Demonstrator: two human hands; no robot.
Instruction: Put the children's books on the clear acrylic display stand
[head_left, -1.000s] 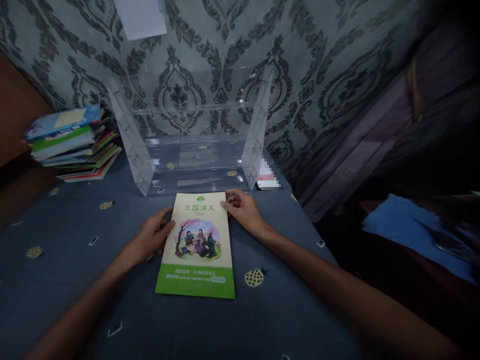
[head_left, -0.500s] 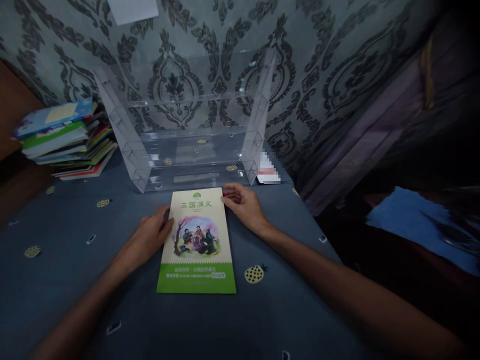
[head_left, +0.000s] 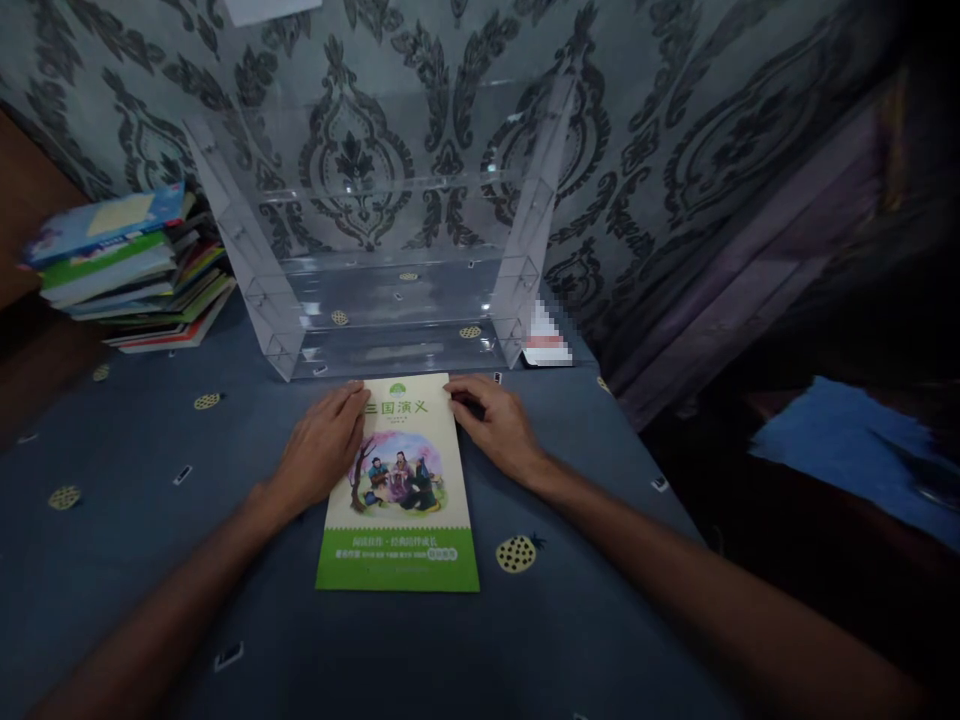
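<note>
Book (head_left: 401, 490) lay lengthwise toward the clear rack (head_left: 390, 300) | our left hand (head_left: 324, 450) and right hand (head_left: 499, 425) touched its far corners | fingers flat, gripping nothing.

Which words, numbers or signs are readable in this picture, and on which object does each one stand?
"三国演义": title on the cover of the book, first character partly under the left hand.
White lines on the cover's green band: too small to read.
Stack of books: nothing readable.
</note>
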